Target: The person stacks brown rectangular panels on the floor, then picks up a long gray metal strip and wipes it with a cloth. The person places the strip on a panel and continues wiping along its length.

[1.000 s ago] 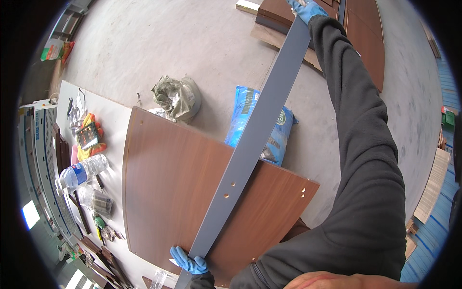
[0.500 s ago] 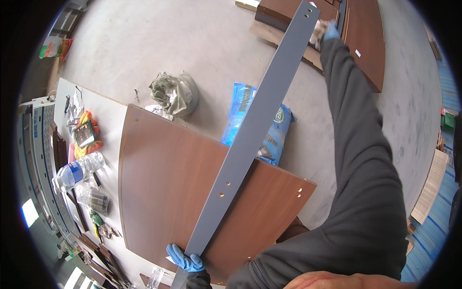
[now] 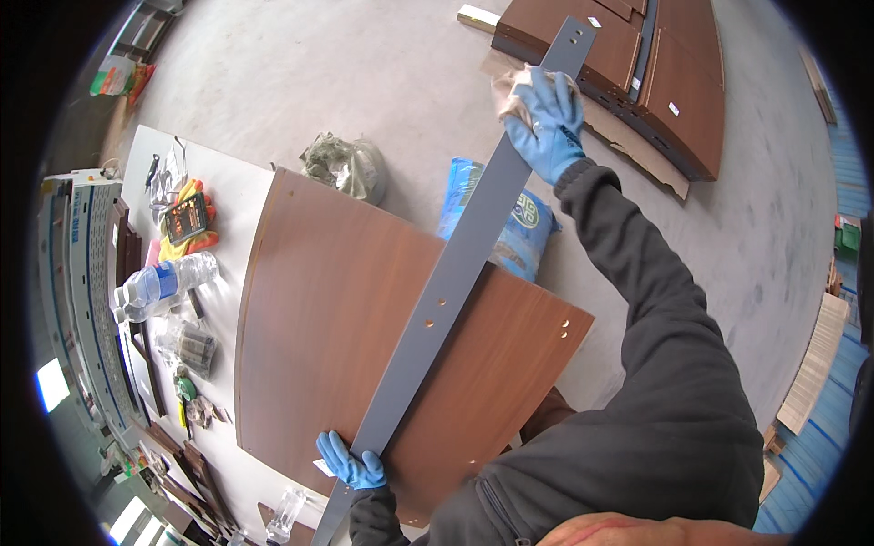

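A long grey board with paired holes runs diagonally over a brown wood panel, its far end reaching past the panel's edge. My left hand, in a blue glove, grips the board near its lower end, fingers on the left edge and thumb over the top face. My right hand, also gloved in blue, is closed over a pale crumpled cloth and presses it on the board near the far end. Part of the cloth is hidden under the fingers.
A stack of brown panels lies at the far right. Under the board's far half sits a blue bag; a lined bin stands behind the panel. The white tabletop at left bears plastic bottles, tools and gloves.
My right hand has come from beside the far panel stack onto the grey board, cloth in hand. The far end of the board has shifted slightly nearer in view. My left hand keeps its hold.
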`<state>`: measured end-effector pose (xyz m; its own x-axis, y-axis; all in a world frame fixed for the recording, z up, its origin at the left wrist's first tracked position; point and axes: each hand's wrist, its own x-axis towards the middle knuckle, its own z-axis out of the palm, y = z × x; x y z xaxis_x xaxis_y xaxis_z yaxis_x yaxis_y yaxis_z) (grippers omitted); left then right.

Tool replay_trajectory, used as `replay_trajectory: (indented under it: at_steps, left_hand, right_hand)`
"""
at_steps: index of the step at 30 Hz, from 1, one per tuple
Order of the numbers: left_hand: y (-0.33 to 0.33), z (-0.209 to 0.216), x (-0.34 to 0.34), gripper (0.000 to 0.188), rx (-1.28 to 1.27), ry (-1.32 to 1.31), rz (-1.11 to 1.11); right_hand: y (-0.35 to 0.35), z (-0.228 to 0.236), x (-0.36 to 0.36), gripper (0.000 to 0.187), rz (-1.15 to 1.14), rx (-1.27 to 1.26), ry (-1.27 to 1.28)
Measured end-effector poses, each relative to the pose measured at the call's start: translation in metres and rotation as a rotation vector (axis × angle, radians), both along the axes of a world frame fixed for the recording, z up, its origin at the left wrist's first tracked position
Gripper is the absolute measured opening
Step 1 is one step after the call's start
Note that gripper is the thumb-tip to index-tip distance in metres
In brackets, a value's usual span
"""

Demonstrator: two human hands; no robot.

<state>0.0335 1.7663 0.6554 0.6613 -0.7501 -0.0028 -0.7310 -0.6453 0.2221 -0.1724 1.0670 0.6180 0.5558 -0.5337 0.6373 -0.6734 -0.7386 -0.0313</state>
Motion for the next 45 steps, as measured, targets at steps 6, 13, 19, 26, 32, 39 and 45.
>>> replay_trajectory:
  at_steps: [6, 13, 19, 26, 32, 39, 45]
  left_hand:
    - [0.003, 0.001, 0.000, 0.084, 0.000, -0.006, -0.003]
    - [0.000, 0.003, 0.001, 0.084, -0.003, -0.021, -0.032]
    - [0.003, 0.004, 0.001, 0.084, -0.005, -0.021, -0.028]
    - [0.007, 0.012, 0.000, 0.093, -0.063, -0.034, -0.091]
    - [0.017, 0.012, -0.001, 0.091, -0.212, -0.035, -0.153]
    - [0.033, 0.019, 0.003, 0.087, -0.207, 0.013, -0.106]
    - [0.163, 0.029, 0.004, 0.083, -0.294, -0.125, 0.150]
  right_hand:
    - [-0.135, 0.011, -0.017, 0.038, -0.393, 0.493, -0.144]
    - [-0.035, -0.023, -0.009, 0.028, -0.038, 0.092, -0.152]
    - [0.257, 0.033, 0.043, 0.042, 0.209, 0.566, 0.303]
    - [0.336, 0.057, 0.080, 0.043, 0.412, 0.880, 0.566]
    - [0.210, 0.044, 0.032, 0.028, 0.077, 0.727, -0.373]
    - [0.293, 0.048, 0.007, 0.030, 0.176, 1.204, -0.669]
    - [0.439, 0.050, 0.071, 0.045, 0.373, 0.386, 0.089]
